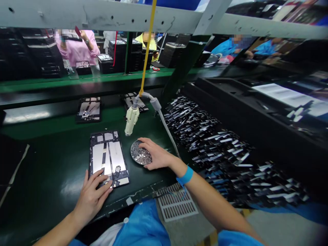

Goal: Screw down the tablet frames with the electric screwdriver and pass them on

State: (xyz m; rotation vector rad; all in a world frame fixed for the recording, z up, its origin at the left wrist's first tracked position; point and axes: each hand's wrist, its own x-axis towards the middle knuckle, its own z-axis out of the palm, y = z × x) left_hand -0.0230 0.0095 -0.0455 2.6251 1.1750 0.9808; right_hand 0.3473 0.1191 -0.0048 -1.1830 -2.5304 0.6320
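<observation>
A tablet housing (96, 150) with its inside showing lies flat on the green bench: silver battery panels, a dark strip and small boards. My left hand (92, 194) rests over its lower left part, fingers stretched out and apart. To the right of the housing is a round metal tray (136, 155) full of small holes, with shiny bits like tiny screws on it. My right hand (159, 155) grips the tray's right side, fingers over the upper rim and thumb at the lower edge. An electric screwdriver (132, 119), pale and cream-coloured, hangs above the tray, touched by neither hand.
Two more tablet housings, one at the back left (89, 109) and one partly behind the screwdriver (137, 102), lie on the bench (56, 157). Dense rows of thin parts (225, 143) and a black box (256, 112) fill the right. A grey cable (167, 128) runs down beside the tray. People work across the line.
</observation>
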